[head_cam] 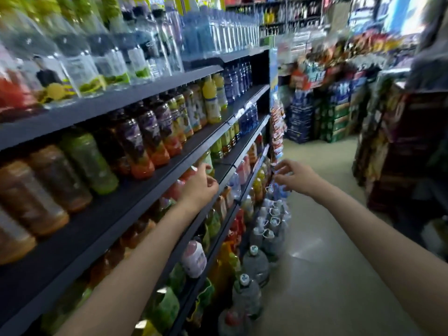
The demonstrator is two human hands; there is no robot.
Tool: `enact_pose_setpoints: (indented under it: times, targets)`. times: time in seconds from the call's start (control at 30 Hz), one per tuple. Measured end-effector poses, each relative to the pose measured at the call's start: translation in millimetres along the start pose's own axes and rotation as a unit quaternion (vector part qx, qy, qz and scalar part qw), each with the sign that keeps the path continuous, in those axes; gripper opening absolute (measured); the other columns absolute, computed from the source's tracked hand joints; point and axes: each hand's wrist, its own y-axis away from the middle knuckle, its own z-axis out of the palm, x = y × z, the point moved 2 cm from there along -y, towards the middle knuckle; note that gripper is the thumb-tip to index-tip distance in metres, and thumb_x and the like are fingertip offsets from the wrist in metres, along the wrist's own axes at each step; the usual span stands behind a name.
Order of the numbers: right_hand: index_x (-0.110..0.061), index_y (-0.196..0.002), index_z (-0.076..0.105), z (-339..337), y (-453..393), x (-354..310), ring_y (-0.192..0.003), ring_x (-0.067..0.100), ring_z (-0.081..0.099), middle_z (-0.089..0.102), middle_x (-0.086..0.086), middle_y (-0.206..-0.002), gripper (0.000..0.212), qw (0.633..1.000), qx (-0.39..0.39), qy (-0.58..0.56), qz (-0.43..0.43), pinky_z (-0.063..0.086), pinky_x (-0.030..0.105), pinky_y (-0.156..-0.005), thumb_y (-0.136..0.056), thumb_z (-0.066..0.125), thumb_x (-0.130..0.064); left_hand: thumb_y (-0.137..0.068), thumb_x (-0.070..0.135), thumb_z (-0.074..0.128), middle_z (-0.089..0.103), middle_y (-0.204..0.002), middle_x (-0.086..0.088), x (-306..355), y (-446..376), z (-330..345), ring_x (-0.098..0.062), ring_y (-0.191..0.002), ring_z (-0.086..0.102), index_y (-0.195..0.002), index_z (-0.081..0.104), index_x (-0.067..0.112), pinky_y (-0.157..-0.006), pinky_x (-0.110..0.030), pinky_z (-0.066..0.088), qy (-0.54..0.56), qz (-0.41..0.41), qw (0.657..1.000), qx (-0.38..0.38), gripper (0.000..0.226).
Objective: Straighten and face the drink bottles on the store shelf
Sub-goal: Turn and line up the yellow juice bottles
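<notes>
Dark store shelves [155, 180] run along my left, packed with drink bottles. Purple-labelled juice bottles [145, 132] and orange and green ones [84, 161] stand on the shelf at chest height. My left hand [200, 187] reaches in under that shelf's edge among red and pale bottles [179, 187]; its fingers are loosely curled and I cannot tell whether they hold a bottle. My right hand [294, 177] hovers out in the aisle with fingers spread and bent, holding nothing. The whole view is blurred.
Large water jugs [255, 263] stand in a row on the floor along the shelf base. Snack packets [277, 127] hang at the shelf's far end. Stacked drink cases [317, 117] sit at the aisle's end, with a dark display rack [400, 141] on the right.
</notes>
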Motion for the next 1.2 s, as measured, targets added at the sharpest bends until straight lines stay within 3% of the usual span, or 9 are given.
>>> enact_pose_setpoints:
  times: [0.23, 0.33, 0.47, 0.57, 0.73, 0.87, 1.07, 1.2]
  targets:
    - [-0.007, -0.108, 0.054, -84, -198, 53, -0.087, 0.020, 0.055, 0.060, 0.007, -0.099, 0.021, 0.989, -0.016, 0.110, -0.093, 0.042, 0.028, -0.072, -0.090, 0.059, -0.015, -0.088, 0.016, 0.056, 0.052, -0.125, -0.012, 49, -188, 70, -0.029, -0.112, 0.052, -0.120, 0.058, 0.011, -0.095, -0.034, 0.042, -0.076, -0.032, 0.996, 0.044, 0.033]
    - [-0.002, -0.112, 0.053, -116, -276, 60, -0.099, 0.028, 0.052, 0.058, 0.014, -0.109, 0.025, 0.969, 0.016, 0.202, -0.140, 0.038, 0.031, -0.077, -0.091, 0.055, -0.016, -0.087, 0.017, 0.058, 0.049, -0.127, -0.010, 65, -253, 79, -0.030, -0.114, 0.049, -0.120, 0.059, 0.011, -0.099, -0.038, 0.040, -0.107, -0.027, 0.990, 0.082, 0.034]
    - [-0.003, -0.119, 0.049, -122, -365, 77, -0.115, 0.033, 0.042, 0.049, 0.016, -0.120, 0.031, 0.946, -0.021, 0.275, -0.171, 0.033, 0.035, -0.089, -0.094, 0.052, -0.021, -0.088, 0.020, 0.057, 0.050, -0.129, -0.009, 59, -322, 80, -0.032, -0.118, 0.047, -0.128, 0.051, 0.015, -0.095, -0.044, 0.041, -0.164, -0.058, 0.977, 0.125, 0.041]
    - [-0.004, -0.125, 0.046, -123, -436, 92, -0.117, 0.033, 0.042, 0.046, 0.016, -0.123, 0.036, 0.932, -0.044, 0.306, -0.187, 0.031, 0.035, -0.095, -0.095, 0.051, -0.024, -0.089, 0.017, 0.058, 0.049, -0.131, -0.013, 50, -380, 80, -0.032, -0.119, 0.047, -0.135, 0.041, 0.010, -0.093, -0.042, 0.042, -0.104, -0.103, 0.968, 0.203, 0.050]
    - [-0.005, -0.128, 0.042, -111, -565, 105, -0.118, 0.038, 0.038, 0.041, 0.017, -0.124, 0.046, 0.919, -0.097, 0.316, -0.214, 0.034, 0.041, -0.096, -0.093, 0.056, -0.032, -0.079, 0.025, 0.072, 0.041, -0.138, -0.019, 30, -492, 83, -0.035, -0.125, 0.041, -0.140, 0.029, 0.006, -0.104, -0.046, 0.035, -0.006, -0.120, 0.920, 0.374, 0.077]
    - [-0.005, -0.131, 0.042, -109, -649, 81, -0.120, 0.037, 0.040, 0.042, 0.017, -0.127, 0.048, 0.916, -0.110, 0.283, -0.263, 0.035, 0.040, -0.096, -0.092, 0.058, -0.028, -0.077, 0.033, 0.074, 0.035, -0.141, -0.019, 21, -544, 87, -0.035, -0.128, 0.036, -0.142, 0.026, 0.006, -0.105, -0.045, 0.031, -0.006, -0.217, 0.868, 0.446, 0.085]
    - [-0.007, -0.138, 0.036, -65, -731, 31, -0.126, 0.037, 0.038, 0.041, 0.017, -0.135, 0.056, 0.903, -0.156, 0.192, -0.351, 0.033, 0.039, -0.100, -0.091, 0.059, -0.027, -0.075, 0.032, 0.075, 0.048, -0.126, -0.023, 0, -567, 96, -0.039, -0.117, 0.048, -0.125, 0.040, -0.001, -0.091, -0.042, 0.041, 0.012, -0.293, 0.842, 0.454, 0.069]
    - [-0.006, -0.143, 0.027, -19, -743, 19, -0.132, 0.034, 0.029, 0.033, 0.016, -0.142, 0.071, 0.862, -0.208, 0.138, -0.442, 0.024, 0.037, -0.104, -0.088, 0.065, -0.026, -0.082, 0.028, 0.071, 0.051, -0.125, -0.016, 1, -574, 105, -0.033, -0.114, 0.051, -0.123, 0.042, 0.003, -0.081, -0.031, 0.037, 0.020, -0.309, 0.832, 0.461, 0.057]
